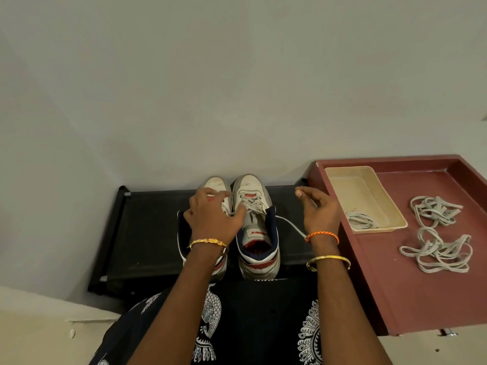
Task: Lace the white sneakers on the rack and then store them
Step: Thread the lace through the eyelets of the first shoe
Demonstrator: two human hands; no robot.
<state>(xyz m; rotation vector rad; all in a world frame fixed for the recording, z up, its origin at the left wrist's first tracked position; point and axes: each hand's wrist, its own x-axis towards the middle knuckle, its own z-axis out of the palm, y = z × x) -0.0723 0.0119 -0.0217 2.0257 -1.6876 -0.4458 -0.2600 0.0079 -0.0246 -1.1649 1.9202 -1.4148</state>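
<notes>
Pinching the white lace [288, 224], the right hand [320, 212] drew it sideways from the right sneaker [257, 227]; the left hand [210, 219] apparently gripped that shoe's lacing beside the left sneaker [214, 184].

Both hands [212, 219] [320, 209] reach forward, fingers curled (right pinching).

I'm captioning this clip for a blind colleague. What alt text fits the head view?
A person laces the right white sneaker on a black rack: the right hand pinches a lace end pulled sideways while the left hand steadies the shoes. Beside them, a maroon tray holds loose laces.
</notes>
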